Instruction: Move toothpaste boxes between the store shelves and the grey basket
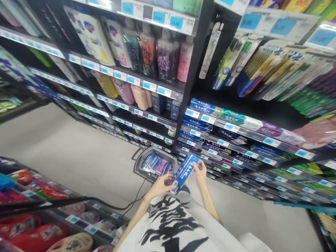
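Note:
Both of my hands are closed on a blue toothpaste box [185, 172], held aslant in front of my shirt. My left hand [163, 184] grips its lower left end, and my right hand [201, 172] has the upper right end by its edge. Whether a second box lies beneath it I cannot tell. Just beyond my left hand, a grey shopping basket [174, 158] stands on the floor with several toothpaste boxes [157, 165] lying in it, blue and purple ones among them.
Toothpaste shelves [231, 126] rise close in front to the right, under hanging toothbrushes [265, 70]. Body wash bottles [149, 49] fill shelves at the upper left. Slippers [39, 232] sit on a rack at the lower left. A thin black cord [138, 194] hangs near my left arm.

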Action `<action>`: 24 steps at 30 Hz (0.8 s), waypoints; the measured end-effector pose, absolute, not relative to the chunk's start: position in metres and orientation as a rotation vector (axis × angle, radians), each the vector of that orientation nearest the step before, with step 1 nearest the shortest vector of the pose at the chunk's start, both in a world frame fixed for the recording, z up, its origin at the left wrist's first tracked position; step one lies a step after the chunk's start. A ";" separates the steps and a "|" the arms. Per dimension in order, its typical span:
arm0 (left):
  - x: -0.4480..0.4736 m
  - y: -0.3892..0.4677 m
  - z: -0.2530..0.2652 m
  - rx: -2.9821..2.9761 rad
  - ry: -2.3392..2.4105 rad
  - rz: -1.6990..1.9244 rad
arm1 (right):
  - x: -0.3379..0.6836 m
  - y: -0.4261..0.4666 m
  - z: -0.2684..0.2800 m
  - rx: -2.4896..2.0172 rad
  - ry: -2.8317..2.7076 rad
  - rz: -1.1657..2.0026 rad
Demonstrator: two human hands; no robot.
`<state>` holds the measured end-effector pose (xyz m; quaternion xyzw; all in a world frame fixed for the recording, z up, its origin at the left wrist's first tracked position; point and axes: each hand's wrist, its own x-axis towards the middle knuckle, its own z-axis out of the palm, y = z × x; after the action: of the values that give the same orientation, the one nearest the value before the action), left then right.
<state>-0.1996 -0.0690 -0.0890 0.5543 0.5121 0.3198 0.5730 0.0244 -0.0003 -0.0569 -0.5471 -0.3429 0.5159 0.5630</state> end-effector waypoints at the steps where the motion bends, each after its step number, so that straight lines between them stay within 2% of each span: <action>1: -0.197 -0.070 -0.091 1.313 1.174 0.733 | 0.018 -0.002 -0.056 -1.256 -0.900 1.259; 5: -0.189 -0.072 -0.098 1.267 1.178 0.768 | -0.003 -0.011 -0.059 -1.156 -1.384 1.405; 10: -0.189 -0.071 -0.099 0.934 1.223 1.031 | 0.000 -0.023 -0.074 -1.233 -1.715 1.498; 16: -0.194 -0.069 -0.096 0.501 1.259 1.338 | 0.018 -0.021 -0.076 -1.191 -1.468 1.590; 24: -0.208 -0.069 -0.100 0.334 1.216 1.566 | 0.031 -0.010 -0.070 -1.370 -1.230 1.354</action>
<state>-0.2076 -0.0690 -0.0998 0.1402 0.5105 0.6578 0.5358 0.0313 -0.0102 -0.0701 -0.5453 -0.4896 0.5390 0.4152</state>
